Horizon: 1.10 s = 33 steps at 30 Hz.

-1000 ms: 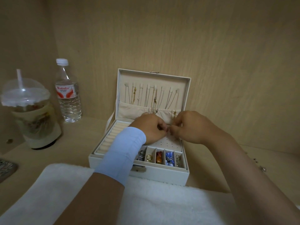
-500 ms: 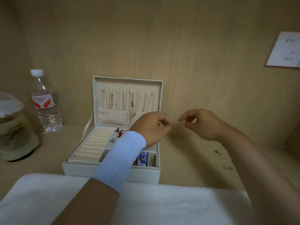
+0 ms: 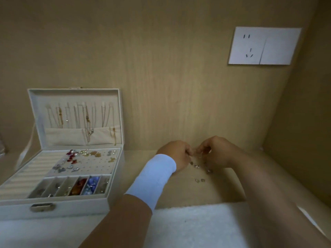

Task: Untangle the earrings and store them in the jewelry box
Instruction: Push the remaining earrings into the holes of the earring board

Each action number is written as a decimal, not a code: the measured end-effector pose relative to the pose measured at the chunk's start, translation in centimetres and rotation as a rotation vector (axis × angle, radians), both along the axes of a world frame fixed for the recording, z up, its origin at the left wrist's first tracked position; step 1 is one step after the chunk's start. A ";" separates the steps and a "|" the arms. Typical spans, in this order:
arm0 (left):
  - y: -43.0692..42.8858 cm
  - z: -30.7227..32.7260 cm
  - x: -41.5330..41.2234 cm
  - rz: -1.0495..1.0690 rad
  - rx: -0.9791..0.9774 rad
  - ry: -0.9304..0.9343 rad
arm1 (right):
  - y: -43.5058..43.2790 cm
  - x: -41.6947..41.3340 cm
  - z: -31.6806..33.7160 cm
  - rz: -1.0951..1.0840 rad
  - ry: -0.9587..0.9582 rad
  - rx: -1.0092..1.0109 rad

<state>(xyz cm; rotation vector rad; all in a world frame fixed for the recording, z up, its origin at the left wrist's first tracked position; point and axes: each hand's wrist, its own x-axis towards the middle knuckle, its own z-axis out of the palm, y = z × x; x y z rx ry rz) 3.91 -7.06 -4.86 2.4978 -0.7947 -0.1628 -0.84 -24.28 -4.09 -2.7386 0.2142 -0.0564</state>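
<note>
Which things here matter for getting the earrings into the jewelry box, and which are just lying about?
For the job: jewelry box, loose earrings on the shelf, left hand, right hand.
Lying about: wall socket, white towel, necklaces hung in the lid.

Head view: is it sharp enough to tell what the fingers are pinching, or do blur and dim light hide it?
Head view: dim and soft all over; the left hand and right hand are smeared, so anything between their fingers is unreadable. Head view: loose earrings on the shelf show only as small specks; the jewelry box blurs at its left edge.
</note>
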 end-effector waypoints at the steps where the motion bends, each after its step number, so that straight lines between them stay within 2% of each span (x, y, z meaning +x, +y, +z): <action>1: -0.4 -0.5 0.1 0.004 -0.003 0.009 | -0.3 0.2 -0.3 -0.017 -0.007 0.000; 14: -1.0 -3.4 0.6 0.040 -0.277 0.030 | -0.9 1.7 -2.5 -0.090 -0.092 0.055; 18: -1.1 -3.4 0.9 0.053 -0.361 0.012 | -1.1 1.7 -2.3 -0.059 -0.131 0.232; 23: -1.5 -3.1 1.0 0.075 -0.554 0.100 | 0.0 0.5 -1.3 -0.050 -0.194 0.636; 26: -1.4 -2.6 1.0 0.098 -0.701 0.121 | 0.4 0.5 -0.9 -0.130 -0.237 0.847; 29: -0.9 -2.2 1.0 0.075 -0.740 0.114 | 0.6 0.6 -0.7 -0.186 -0.219 0.904; 33: -0.3 -2.3 1.2 0.078 -0.691 0.074 | 1.1 0.6 -0.6 -0.130 -0.188 0.865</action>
